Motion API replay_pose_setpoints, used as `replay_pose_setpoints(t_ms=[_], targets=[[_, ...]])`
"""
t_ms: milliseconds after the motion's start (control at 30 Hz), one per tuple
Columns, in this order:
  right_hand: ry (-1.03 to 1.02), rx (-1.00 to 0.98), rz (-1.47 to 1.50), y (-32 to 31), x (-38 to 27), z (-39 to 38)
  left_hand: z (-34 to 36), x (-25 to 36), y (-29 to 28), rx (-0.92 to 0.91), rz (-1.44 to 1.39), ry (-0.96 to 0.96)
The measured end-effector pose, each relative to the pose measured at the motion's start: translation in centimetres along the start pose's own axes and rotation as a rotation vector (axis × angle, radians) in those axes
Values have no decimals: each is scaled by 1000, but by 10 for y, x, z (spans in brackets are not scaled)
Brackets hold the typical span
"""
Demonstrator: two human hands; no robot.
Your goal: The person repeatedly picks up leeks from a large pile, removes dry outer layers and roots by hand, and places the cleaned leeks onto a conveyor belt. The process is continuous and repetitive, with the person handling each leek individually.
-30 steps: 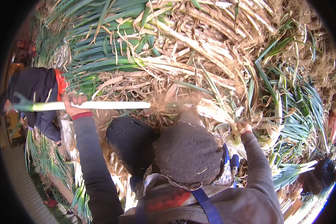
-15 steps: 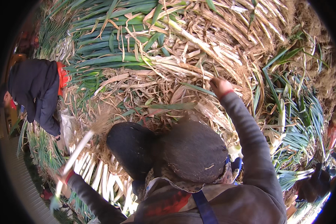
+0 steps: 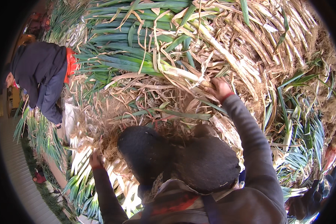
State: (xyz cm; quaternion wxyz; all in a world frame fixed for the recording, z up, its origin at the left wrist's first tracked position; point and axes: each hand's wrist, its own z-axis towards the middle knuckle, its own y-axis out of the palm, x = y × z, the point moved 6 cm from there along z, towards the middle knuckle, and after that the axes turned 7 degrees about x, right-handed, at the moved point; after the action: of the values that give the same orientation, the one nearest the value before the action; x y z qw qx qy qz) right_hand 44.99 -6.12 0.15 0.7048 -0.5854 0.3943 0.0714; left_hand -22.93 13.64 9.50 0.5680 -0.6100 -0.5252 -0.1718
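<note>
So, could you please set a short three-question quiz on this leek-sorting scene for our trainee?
1. True or false: the right hand grips an untrimmed leek on the heap.
2. The left hand is at: A) the row of cleaned leeks, B) the green tops, C) the co-worker.
3. Fill in: the co-worker's jacket is ____.

Key: 1 true; 2 A; 3 dark.

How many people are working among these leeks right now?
2. One is the camera wearer, left hand on the cleaned leeks, right hand gripping a leek in the heap. A co-worker bends at far left. Others may be hidden.
</note>
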Motion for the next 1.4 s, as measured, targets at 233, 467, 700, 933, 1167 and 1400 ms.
replay_pose_setpoints(t_ms=[233,467,700,933,1167,1400], targets=[[167,292,57,-94,-32,-83,-164,185,294,-1047,283,602],[87,363,253,-123,-53,-163,-257,185,382,-1255,-4,-67],[13,248,311,-103,-68,-155,-306,232,385,-1238,-891,-167],[81,76,810,-72,-104,-22,-296,218,398,-1076,-962,-139],[282,95,1791,-40,-119,-12,-239,207,410,-842,-869,-84],[774,279,662,-27,120,-220,-176,214,397,-754,-884,-216]])
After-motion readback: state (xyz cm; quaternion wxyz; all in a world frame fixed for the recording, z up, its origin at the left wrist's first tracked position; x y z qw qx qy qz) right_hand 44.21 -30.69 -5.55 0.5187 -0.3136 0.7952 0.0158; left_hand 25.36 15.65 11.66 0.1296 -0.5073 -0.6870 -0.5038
